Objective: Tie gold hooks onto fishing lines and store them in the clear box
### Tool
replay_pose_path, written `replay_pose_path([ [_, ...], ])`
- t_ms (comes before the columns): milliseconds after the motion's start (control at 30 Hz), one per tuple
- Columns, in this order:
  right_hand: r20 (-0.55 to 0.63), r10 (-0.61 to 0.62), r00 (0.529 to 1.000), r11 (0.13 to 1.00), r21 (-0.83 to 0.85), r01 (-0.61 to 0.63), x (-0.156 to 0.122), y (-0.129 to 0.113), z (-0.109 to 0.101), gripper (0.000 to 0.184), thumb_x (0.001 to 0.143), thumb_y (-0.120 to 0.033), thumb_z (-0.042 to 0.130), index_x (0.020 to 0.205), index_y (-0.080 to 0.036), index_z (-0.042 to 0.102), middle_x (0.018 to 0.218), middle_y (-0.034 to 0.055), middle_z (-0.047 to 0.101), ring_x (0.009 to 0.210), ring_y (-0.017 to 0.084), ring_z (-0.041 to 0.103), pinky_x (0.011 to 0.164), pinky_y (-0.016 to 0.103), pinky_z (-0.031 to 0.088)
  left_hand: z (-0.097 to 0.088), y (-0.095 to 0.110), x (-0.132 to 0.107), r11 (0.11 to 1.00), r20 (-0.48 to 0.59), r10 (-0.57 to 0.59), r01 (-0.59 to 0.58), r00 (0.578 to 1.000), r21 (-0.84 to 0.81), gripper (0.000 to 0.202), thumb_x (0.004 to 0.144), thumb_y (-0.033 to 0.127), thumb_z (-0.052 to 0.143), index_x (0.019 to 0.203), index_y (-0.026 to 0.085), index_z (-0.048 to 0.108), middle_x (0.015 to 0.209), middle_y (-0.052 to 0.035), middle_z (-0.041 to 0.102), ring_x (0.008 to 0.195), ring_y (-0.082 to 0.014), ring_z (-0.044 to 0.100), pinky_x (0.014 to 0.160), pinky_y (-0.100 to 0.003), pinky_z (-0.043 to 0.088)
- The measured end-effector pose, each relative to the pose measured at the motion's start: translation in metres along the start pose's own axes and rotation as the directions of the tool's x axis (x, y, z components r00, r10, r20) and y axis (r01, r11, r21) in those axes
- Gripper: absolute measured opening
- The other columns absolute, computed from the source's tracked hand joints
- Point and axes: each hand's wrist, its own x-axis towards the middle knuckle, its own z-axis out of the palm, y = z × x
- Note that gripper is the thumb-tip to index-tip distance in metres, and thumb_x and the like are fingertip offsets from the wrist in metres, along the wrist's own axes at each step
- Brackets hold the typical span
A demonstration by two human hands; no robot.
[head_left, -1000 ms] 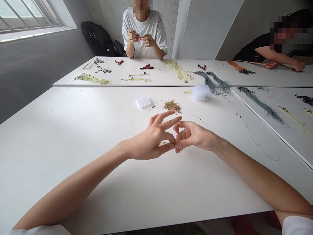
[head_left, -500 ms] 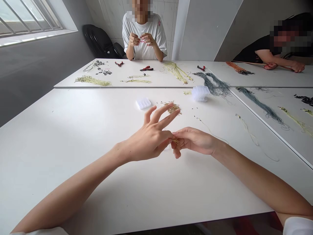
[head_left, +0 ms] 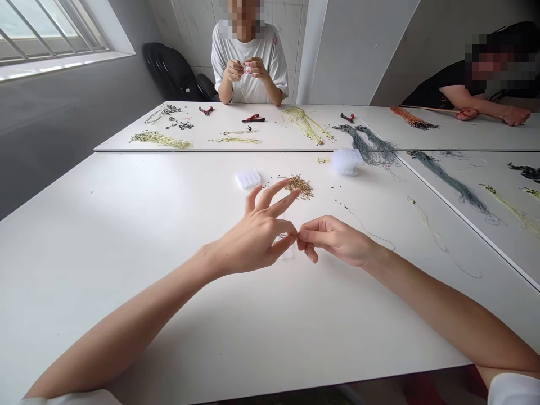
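My left hand [head_left: 257, 239] is closed in a pinch of thumb and index finger, its other fingers spread. Thin gold hooks [head_left: 277, 241] show partly at that pinch. Touching it tip to tip, my right hand [head_left: 333, 239] is also pinched; what lies between its fingertips is too small and covered to make out. Under the hands a clear plastic box [head_left: 287, 254] is partly hidden. Just beyond my left fingertips lies a pile of small gold hooks [head_left: 300, 187].
A white compartment box [head_left: 248, 178] and stacked clear boxes [head_left: 346, 162] stand farther back. Yellow lines [head_left: 430, 225] and grey-blue line bundles [head_left: 451, 180] lie to the right. Across the table a person [head_left: 250, 62] handles something small, near red-handled pliers [head_left: 253, 118]. Another person [head_left: 481, 95] leans at right.
My right hand has turned and drawn its fingers together, so the gold hooks seen between the hands are now mostly hidden. My left hand has shifted slightly left.
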Motion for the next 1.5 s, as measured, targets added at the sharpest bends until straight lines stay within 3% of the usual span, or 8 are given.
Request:
replay_pose_path([
  [300, -0.028, 0.026, 0.999, 0.995, -0.091, -0.029, 0.001, 0.000, 0.001, 0.030, 0.094, -0.039, 0.054, 0.076, -0.018, 0.065, 0.057, -0.0002, 0.060, 0.072, 0.016, 0.057, 0.089, 0.036, 0.038, 0.004, -0.001, 0.000, 0.999, 0.031, -0.028, 0.029, 0.999, -0.035, 0.029, 0.097, 0.029, 0.048, 0.086, 0.024, 0.075, 0.158, -0.0005, 0.027, 0.149, -0.0308, 0.005, 0.116, -0.060, 0.004],
  [500, -0.029, 0.040, 0.999, 0.989, -0.142, -0.043, 0.002, 0.000, 0.003, 0.029, 0.096, -0.036, 0.050, 0.078, -0.018, 0.063, 0.059, 0.0005, 0.063, 0.079, 0.017, 0.059, 0.094, 0.038, 0.038, 0.007, -0.005, 0.001, 0.992, 0.059, -0.051, 0.057, 0.997, -0.114, 0.029, 0.096, 0.028, 0.048, 0.086, 0.028, 0.075, 0.143, 0.0003, 0.050, 0.145, -0.0295, 0.020, 0.115, -0.061, 0.007],
  [800, -0.023, -0.106, 0.994, 0.912, -0.402, 0.088, -0.005, -0.007, 0.014, 0.024, 0.095, -0.035, 0.051, 0.082, -0.019, 0.064, 0.080, 0.0023, 0.065, 0.082, 0.017, 0.060, 0.078, 0.031, 0.046, 0.007, -0.003, -0.006, 0.976, 0.125, -0.121, 0.141, 0.985, -0.164, 0.028, 0.095, 0.026, 0.049, 0.084, 0.029, 0.075, 0.136, 0.0007, 0.053, 0.142, -0.0286, 0.025, 0.115, -0.060, 0.016],
  [933, 0.034, -0.247, 0.968, 0.744, -0.634, 0.212, -0.006, 0.000, 0.020, 0.022, 0.096, -0.028, 0.047, 0.082, -0.020, 0.063, 0.077, 0.0012, 0.065, 0.068, 0.014, 0.056, 0.066, 0.029, 0.044, 0.008, -0.001, -0.014, 0.963, 0.148, -0.148, 0.176, 0.978, -0.202, 0.028, 0.095, 0.028, 0.048, 0.085, 0.028, 0.075, 0.136, 0.0001, 0.053, 0.142, -0.0287, 0.025, 0.114, -0.057, 0.020],
  [1100, 0.214, -0.581, 0.785, 0.179, -0.907, 0.381, 0.000, 0.016, 0.025, 0.026, 0.097, -0.015, 0.041, 0.085, -0.015, 0.065, 0.070, 0.0025, 0.063, 0.066, 0.014, 0.053, 0.089, 0.039, 0.039, 0.010, 0.001, -0.021, 0.933, 0.168, -0.218, 0.256, 0.961, -0.253, 0.029, 0.094, 0.032, 0.049, 0.079, 0.026, 0.074, 0.135, 0.0012, 0.054, 0.140, -0.0284, 0.027, 0.112, -0.054, 0.026],
  [1167, 0.239, -0.625, 0.743, 0.073, -0.930, 0.360, 0.002, 0.020, 0.027, 0.027, 0.097, -0.014, 0.040, 0.087, -0.015, 0.065, 0.071, 0.0035, 0.063, 0.067, 0.015, 0.054, 0.091, 0.040, 0.038, 0.012, 0.002, -0.023, 0.911, 0.178, -0.263, 0.305, 0.948, -0.277, 0.029, 0.093, 0.033, 0.050, 0.077, 0.026, 0.073, 0.134, 0.0010, 0.055, 0.137, -0.0289, 0.031, 0.109, -0.054, 0.029],
  [1267, 0.227, -0.618, 0.753, 0.082, -0.934, 0.348, 0.002, 0.022, 0.029, 0.026, 0.097, -0.014, 0.040, 0.095, -0.017, 0.066, 0.080, 0.0050, 0.067, 0.073, 0.016, 0.058, 0.094, 0.040, 0.036, 0.015, 0.003, -0.025, 0.883, 0.190, -0.322, 0.366, 0.928, -0.292, 0.031, 0.092, 0.035, 0.049, 0.075, 0.025, 0.074, 0.132, -0.0008, 0.057, 0.132, -0.0309, 0.034, 0.102, -0.055, 0.034],
  [1500, 0.154, -0.473, 0.868, 0.303, -0.896, 0.324, 0.002, 0.024, 0.019, 0.033, 0.086, -0.012, 0.054, 0.116, -0.023, 0.063, 0.099, 0.0065, 0.064, 0.091, 0.020, 0.059, 0.095, 0.041, 0.035, 0.026, 0.002, -0.026, 0.870, 0.230, -0.383, 0.433, 0.894, -0.236, 0.030, 0.088, 0.031, 0.050, 0.070, 0.022, 0.072, 0.114, -0.0074, 0.064, 0.114, -0.0320, 0.044, 0.093, -0.054, 0.037],
])
